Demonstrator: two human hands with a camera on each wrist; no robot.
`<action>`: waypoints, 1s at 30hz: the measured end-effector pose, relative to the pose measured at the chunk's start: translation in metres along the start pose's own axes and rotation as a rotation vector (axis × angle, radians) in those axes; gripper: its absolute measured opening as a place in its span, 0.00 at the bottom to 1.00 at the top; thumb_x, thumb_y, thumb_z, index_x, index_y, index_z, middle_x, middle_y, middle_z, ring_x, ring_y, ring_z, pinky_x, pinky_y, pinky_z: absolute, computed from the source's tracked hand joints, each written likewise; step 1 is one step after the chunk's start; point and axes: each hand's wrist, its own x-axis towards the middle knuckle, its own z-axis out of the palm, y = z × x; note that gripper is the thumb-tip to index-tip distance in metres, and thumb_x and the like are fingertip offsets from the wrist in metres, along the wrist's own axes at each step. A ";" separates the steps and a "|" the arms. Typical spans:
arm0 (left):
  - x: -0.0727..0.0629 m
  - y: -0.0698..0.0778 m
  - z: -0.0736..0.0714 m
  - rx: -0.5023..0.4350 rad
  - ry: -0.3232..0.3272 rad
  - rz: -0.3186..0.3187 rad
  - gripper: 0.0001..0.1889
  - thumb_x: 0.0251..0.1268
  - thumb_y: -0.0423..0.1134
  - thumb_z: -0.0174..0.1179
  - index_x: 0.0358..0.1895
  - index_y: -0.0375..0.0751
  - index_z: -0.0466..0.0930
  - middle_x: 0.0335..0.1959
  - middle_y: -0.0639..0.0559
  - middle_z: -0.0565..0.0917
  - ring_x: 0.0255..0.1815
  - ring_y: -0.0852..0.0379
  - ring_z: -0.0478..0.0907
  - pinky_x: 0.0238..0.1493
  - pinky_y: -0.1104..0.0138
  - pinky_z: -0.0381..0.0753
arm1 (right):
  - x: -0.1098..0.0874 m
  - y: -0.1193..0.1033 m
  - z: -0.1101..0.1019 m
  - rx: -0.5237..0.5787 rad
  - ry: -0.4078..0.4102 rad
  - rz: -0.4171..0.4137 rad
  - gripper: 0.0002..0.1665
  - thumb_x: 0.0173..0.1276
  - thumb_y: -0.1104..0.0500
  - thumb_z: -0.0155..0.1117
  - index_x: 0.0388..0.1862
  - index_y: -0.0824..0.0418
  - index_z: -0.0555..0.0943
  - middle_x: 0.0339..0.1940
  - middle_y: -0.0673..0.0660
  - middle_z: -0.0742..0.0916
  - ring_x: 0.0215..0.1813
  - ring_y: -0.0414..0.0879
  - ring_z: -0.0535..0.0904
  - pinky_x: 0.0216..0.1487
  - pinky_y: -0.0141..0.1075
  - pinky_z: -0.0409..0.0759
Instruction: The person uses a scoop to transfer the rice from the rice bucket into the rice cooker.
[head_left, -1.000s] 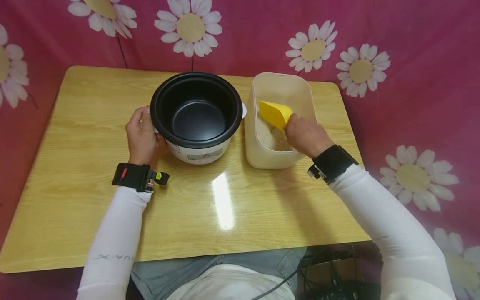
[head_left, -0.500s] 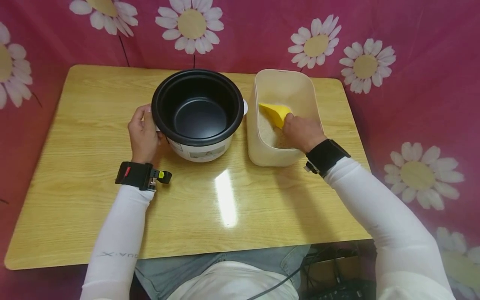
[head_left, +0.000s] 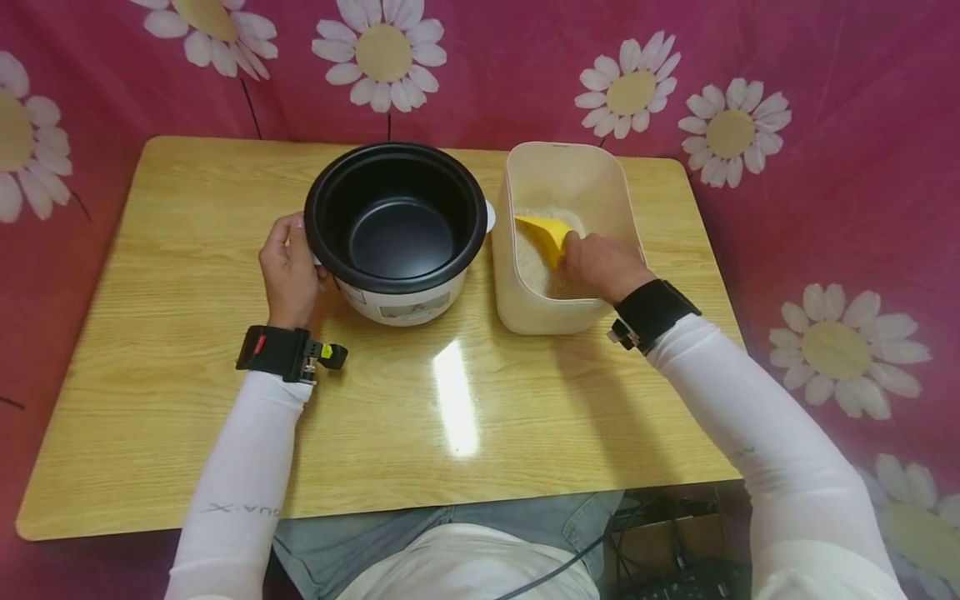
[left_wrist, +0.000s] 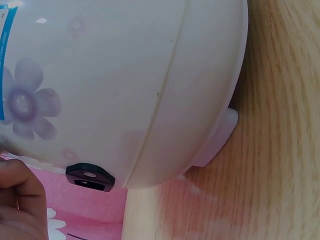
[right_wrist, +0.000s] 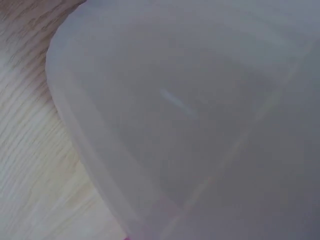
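Note:
A rice cooker [head_left: 405,310] with a black inner pot [head_left: 402,242] stands on the table, its lid off and the pot bare inside. My left hand [head_left: 288,275] grips the cooker's left side handle; the left wrist view shows curled fingers [left_wrist: 20,192] beside the white, flower-printed body [left_wrist: 115,90]. To the cooker's right stands a cream plastic bin [head_left: 536,317] with rice [head_left: 536,262] in its bottom. Reaching inside the bin, my right hand [head_left: 603,267] holds a yellow scoop [head_left: 546,233], its blade down at the rice. The right wrist view is filled by the bin's translucent wall [right_wrist: 165,130].
Both vessels rest on a wooden table [head_left: 172,400], near its back edge. A pink cloth with daisies [head_left: 510,75] hangs behind and at the sides. The cooker's right handle [head_left: 491,217] is close to the bin wall. A cable [head_left: 555,571] crosses the person's lap.
My right hand has moved left and the scoop has gone lower into the bin, its blade tipping down toward the rice. The left hand keeps its grip on the rice cooker.

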 end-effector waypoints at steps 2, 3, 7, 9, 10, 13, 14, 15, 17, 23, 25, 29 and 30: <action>0.000 -0.001 0.000 0.004 0.003 0.005 0.11 0.83 0.47 0.48 0.48 0.53 0.81 0.20 0.61 0.77 0.12 0.64 0.70 0.15 0.74 0.69 | 0.003 0.001 0.002 0.014 0.001 -0.006 0.18 0.80 0.52 0.51 0.50 0.68 0.71 0.29 0.62 0.80 0.32 0.56 0.79 0.39 0.45 0.81; 0.000 -0.001 0.000 0.010 0.003 0.009 0.11 0.83 0.48 0.48 0.48 0.54 0.81 0.20 0.62 0.77 0.12 0.64 0.70 0.15 0.74 0.70 | 0.003 0.001 0.002 0.027 -0.001 -0.011 0.18 0.80 0.52 0.51 0.50 0.68 0.72 0.29 0.62 0.79 0.32 0.56 0.79 0.39 0.44 0.80; 0.000 -0.002 0.001 0.001 0.003 0.020 0.10 0.83 0.48 0.49 0.47 0.55 0.81 0.19 0.62 0.77 0.12 0.65 0.69 0.14 0.74 0.70 | 0.007 0.002 0.004 0.102 -0.025 -0.011 0.20 0.79 0.50 0.49 0.49 0.68 0.73 0.29 0.59 0.77 0.33 0.54 0.77 0.39 0.42 0.76; 0.000 -0.002 0.002 -0.006 0.002 0.025 0.10 0.83 0.48 0.49 0.47 0.55 0.81 0.19 0.62 0.77 0.11 0.65 0.69 0.14 0.74 0.70 | 0.007 0.001 0.004 0.139 -0.044 -0.001 0.20 0.79 0.50 0.49 0.50 0.67 0.74 0.29 0.59 0.76 0.34 0.54 0.76 0.38 0.41 0.75; 0.000 -0.003 0.002 -0.011 0.002 0.027 0.10 0.83 0.48 0.49 0.47 0.55 0.81 0.19 0.62 0.77 0.11 0.65 0.69 0.14 0.74 0.70 | 0.007 0.001 0.004 0.150 -0.049 0.005 0.21 0.79 0.49 0.48 0.50 0.67 0.74 0.30 0.58 0.76 0.34 0.53 0.76 0.38 0.40 0.74; 0.000 -0.002 0.002 -0.025 0.003 0.029 0.11 0.83 0.48 0.49 0.47 0.54 0.81 0.19 0.62 0.78 0.11 0.65 0.69 0.14 0.74 0.70 | 0.008 0.001 0.005 0.154 -0.060 0.006 0.22 0.80 0.48 0.47 0.50 0.68 0.74 0.30 0.59 0.77 0.33 0.54 0.77 0.35 0.40 0.75; 0.000 -0.002 0.002 -0.032 0.003 0.028 0.11 0.83 0.48 0.49 0.47 0.53 0.82 0.19 0.61 0.77 0.11 0.65 0.69 0.14 0.74 0.69 | 0.008 0.001 0.005 0.164 -0.070 0.007 0.22 0.80 0.48 0.47 0.50 0.67 0.73 0.31 0.59 0.78 0.33 0.54 0.78 0.35 0.40 0.75; 0.000 -0.002 0.002 -0.038 0.003 0.027 0.11 0.82 0.48 0.50 0.48 0.53 0.82 0.19 0.61 0.77 0.11 0.65 0.69 0.14 0.74 0.69 | 0.008 0.001 0.005 0.168 -0.072 0.003 0.22 0.80 0.48 0.46 0.49 0.68 0.74 0.31 0.60 0.78 0.33 0.54 0.78 0.35 0.40 0.75; 0.000 -0.002 0.002 -0.051 0.003 0.025 0.11 0.82 0.47 0.50 0.48 0.51 0.82 0.19 0.60 0.78 0.11 0.64 0.69 0.14 0.74 0.69 | 0.008 0.002 0.006 0.176 -0.077 -0.005 0.23 0.81 0.47 0.45 0.49 0.68 0.74 0.31 0.60 0.79 0.33 0.54 0.78 0.36 0.41 0.76; 0.000 0.000 0.002 -0.040 -0.004 0.015 0.12 0.82 0.47 0.50 0.50 0.51 0.82 0.20 0.59 0.78 0.11 0.64 0.70 0.15 0.74 0.70 | 0.007 0.004 0.005 0.275 -0.117 -0.001 0.23 0.82 0.47 0.45 0.51 0.67 0.75 0.32 0.58 0.78 0.34 0.53 0.77 0.38 0.39 0.73; -0.001 0.000 0.001 -0.031 -0.004 0.014 0.12 0.82 0.47 0.50 0.50 0.51 0.82 0.20 0.60 0.78 0.12 0.64 0.70 0.15 0.74 0.71 | 0.006 0.005 0.004 0.332 -0.144 0.006 0.23 0.82 0.46 0.46 0.52 0.66 0.74 0.31 0.58 0.78 0.33 0.52 0.76 0.36 0.38 0.73; -0.001 -0.001 0.000 -0.026 -0.002 0.013 0.11 0.82 0.47 0.50 0.50 0.51 0.82 0.19 0.60 0.78 0.12 0.64 0.71 0.15 0.74 0.72 | 0.006 0.008 0.003 0.442 -0.193 0.019 0.23 0.83 0.46 0.46 0.51 0.66 0.73 0.29 0.56 0.76 0.30 0.49 0.73 0.33 0.37 0.71; -0.001 -0.001 0.000 -0.025 -0.003 0.010 0.11 0.82 0.47 0.50 0.50 0.51 0.82 0.19 0.60 0.78 0.12 0.64 0.71 0.16 0.74 0.72 | 0.006 0.009 0.004 0.469 -0.208 0.028 0.23 0.83 0.46 0.46 0.51 0.66 0.73 0.29 0.56 0.76 0.29 0.49 0.73 0.33 0.36 0.71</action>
